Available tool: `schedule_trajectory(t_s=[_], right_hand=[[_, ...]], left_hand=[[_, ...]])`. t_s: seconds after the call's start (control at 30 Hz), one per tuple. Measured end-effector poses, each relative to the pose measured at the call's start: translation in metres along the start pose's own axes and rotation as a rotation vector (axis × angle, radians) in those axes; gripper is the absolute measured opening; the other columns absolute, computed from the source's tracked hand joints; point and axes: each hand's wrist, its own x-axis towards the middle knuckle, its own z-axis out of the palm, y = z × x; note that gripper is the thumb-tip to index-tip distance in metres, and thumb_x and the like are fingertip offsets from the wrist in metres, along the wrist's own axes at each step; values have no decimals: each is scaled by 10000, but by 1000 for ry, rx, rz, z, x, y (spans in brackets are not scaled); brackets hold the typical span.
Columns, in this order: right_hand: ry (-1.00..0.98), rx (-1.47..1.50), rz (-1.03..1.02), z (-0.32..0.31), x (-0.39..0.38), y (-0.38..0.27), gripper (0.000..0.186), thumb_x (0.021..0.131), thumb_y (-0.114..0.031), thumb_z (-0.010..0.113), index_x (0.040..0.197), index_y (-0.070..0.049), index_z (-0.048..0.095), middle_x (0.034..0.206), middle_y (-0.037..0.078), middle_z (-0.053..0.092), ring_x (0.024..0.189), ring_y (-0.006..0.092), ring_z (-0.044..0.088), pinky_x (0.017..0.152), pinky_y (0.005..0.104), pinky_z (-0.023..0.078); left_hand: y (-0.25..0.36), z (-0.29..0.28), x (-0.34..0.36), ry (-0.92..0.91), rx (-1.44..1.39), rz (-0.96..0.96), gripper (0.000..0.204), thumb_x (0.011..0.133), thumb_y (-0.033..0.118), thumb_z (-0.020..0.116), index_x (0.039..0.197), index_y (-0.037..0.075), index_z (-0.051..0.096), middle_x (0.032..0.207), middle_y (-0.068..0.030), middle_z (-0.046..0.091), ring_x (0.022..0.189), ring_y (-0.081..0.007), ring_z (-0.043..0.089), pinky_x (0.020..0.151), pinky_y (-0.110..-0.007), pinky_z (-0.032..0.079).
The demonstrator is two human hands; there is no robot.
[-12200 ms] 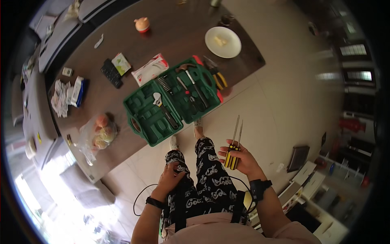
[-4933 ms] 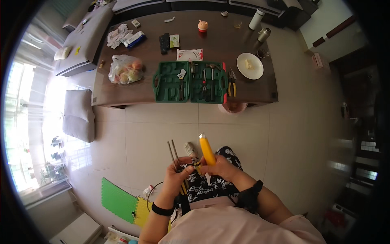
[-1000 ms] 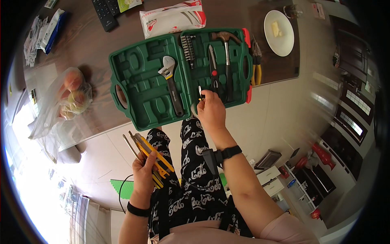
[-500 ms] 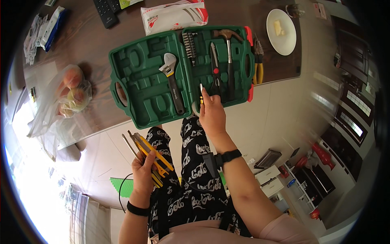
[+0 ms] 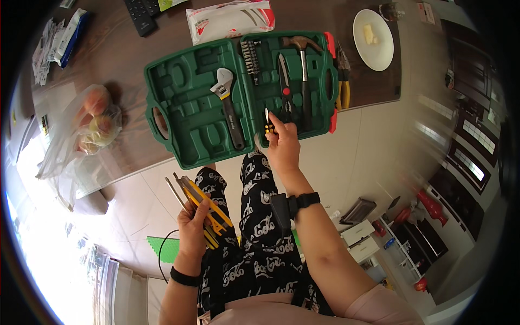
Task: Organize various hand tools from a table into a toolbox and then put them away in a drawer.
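Dark wooden counter [image 5: 135, 62], head view; pale tiled floor [image 5: 357, 146] beyond its near edge. Along that edge: one green tool case [image 5: 187, 111], opened flat, wrench [image 5: 232, 116] in its left half, hammer [image 5: 305, 97] in its right. White plate [image 5: 378, 58] by the counter's right edge; bagged fruit [image 5: 100, 124] toward the near left corner. Small screwdriver [image 5: 268, 129], yellow and black, in the case's right half, near the hinge's near end. Step in hand, by appearance: you are seating it; this seems to call for a light, aligned fingertip press. Your right hand [image 5: 283, 149]: forearm stretched forward, index finger extended at the screwdriver; whether you pinch it cannot be told. Your left hand [image 5: 192, 230]: short of the counter, closed round a bundle of yellow tools [image 5: 214, 207].
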Motion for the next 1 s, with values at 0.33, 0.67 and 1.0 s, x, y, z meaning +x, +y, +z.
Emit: schedule_trajectory(t_s=[0.33, 0.67, 1.0], right_hand=[[8, -121, -114, -19, -8, 0, 645, 718, -60, 734, 1286, -92, 431, 1040, 136, 483, 903, 284, 553, 756, 380, 485], [-15, 19, 154, -22, 22, 12, 542, 744, -50, 712, 1215, -81, 445, 876, 80, 511, 705, 220, 558, 636, 333, 483], [-52, 19, -112, -23, 24, -13, 327, 794, -152, 691, 1096, -116, 571, 918, 97, 534, 709, 232, 592, 632, 349, 505]], left_hand=[[-3, -7, -1, 28, 16, 13, 190, 910, 170, 605, 998, 2, 622, 845, -33, 675, 585, -24, 453, 555, -160, 379], [-8, -6, -1, 1, -2, -7, 194, 910, 175, 606, 1012, 11, 620, 879, -52, 686, 587, -25, 458, 555, -156, 380], [-4, -6, 1, 28, 5, 12, 186, 909, 173, 609, 1000, 11, 622, 836, -29, 670, 589, -26, 455, 558, -157, 381]])
